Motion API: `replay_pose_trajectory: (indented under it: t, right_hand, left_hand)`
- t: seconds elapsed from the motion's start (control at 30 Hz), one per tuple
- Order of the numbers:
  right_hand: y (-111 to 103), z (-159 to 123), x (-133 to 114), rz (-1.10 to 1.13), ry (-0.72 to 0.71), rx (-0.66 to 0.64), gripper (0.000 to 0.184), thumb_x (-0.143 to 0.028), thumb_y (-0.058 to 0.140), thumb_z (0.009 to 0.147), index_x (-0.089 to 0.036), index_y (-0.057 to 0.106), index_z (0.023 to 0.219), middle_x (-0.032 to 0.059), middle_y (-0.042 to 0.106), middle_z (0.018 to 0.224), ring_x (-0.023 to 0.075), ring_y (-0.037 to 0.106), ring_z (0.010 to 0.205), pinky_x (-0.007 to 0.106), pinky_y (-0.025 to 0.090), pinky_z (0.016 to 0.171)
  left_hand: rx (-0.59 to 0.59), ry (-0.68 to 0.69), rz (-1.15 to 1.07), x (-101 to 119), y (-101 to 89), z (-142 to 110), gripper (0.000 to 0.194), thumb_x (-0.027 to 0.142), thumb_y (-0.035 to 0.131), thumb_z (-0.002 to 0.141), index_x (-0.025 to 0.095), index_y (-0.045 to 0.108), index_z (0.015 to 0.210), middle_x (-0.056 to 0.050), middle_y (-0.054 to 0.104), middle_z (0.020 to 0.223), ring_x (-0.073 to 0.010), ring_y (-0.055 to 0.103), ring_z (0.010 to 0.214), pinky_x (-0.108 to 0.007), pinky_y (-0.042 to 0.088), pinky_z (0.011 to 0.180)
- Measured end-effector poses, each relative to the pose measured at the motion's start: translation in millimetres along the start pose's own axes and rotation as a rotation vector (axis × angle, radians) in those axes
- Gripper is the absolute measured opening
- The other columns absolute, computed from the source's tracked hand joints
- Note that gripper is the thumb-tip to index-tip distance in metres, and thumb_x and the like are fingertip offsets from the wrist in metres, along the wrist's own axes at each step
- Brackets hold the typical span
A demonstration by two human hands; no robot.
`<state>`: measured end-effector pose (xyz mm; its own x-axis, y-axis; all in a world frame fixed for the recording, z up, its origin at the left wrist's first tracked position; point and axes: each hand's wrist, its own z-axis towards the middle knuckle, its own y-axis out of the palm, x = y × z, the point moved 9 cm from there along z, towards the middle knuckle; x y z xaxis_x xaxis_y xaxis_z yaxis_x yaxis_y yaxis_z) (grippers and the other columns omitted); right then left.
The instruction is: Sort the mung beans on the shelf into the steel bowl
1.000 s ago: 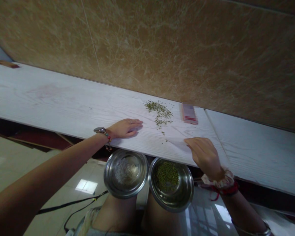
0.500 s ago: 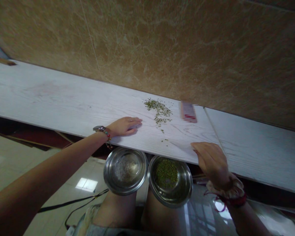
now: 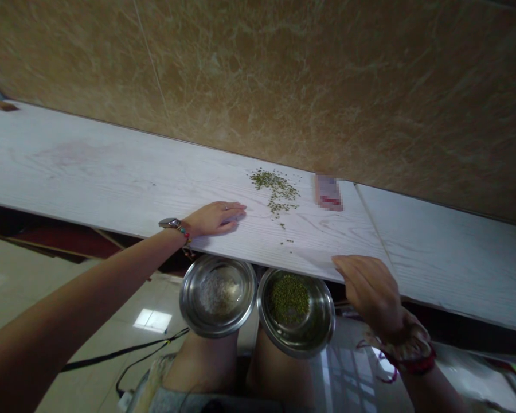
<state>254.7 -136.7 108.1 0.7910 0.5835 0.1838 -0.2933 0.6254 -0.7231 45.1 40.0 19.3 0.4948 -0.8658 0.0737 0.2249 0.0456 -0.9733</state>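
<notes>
My left hand (image 3: 215, 218) lies flat on the white wood-grain counter (image 3: 124, 195), fingers stretched out, left of a scatter of mung beans (image 3: 275, 186). A few stray beans trail from that patch toward the front edge. My right hand (image 3: 367, 287) is closed in a pinch over the counter's front edge, right of the stray beans. A faint pale shape extends left from its fingertips; I cannot make out what it is. Below the edge, a steel bowl (image 3: 324, 341) holds green mung beans. Beside it, another steel bowl (image 3: 189, 321) contains pale, whitish grains.
A blurred-out flat item (image 3: 328, 192) lies by the brown marbled wall (image 3: 258, 80). A brown wooden piece (image 3: 0, 105) sits at the counter's far left. The bowls are above my knees, and a black strap (image 3: 124, 358) hangs at left.
My right hand has moved right and slightly toward me, away from the stray beans. A few beans near the front edge have spread a little. My left hand stays on the counter.
</notes>
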Motion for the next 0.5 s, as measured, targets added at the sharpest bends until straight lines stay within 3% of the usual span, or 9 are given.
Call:
replay_pose_trajectory:
  t: [0.5]
  right_hand:
    - [12.7, 8.0, 7.4, -0.101, 0.011, 0.01, 0.031, 0.003, 0.049, 0.077, -0.016, 0.059, 0.1, 0.006, 0.069, 0.082, 0.0172, 0.062, 0.078, 0.031, 0.047, 0.072]
  left_hand:
    - [-0.01, -0.023, -0.026, -1.1, 0.1, 0.6, 0.036, 0.032, 0.038, 0.092, 0.016, 0.051, 0.122, -0.009, 0.047, 0.137, -0.0191, 0.046, 0.123, -0.033, 0.039, 0.101]
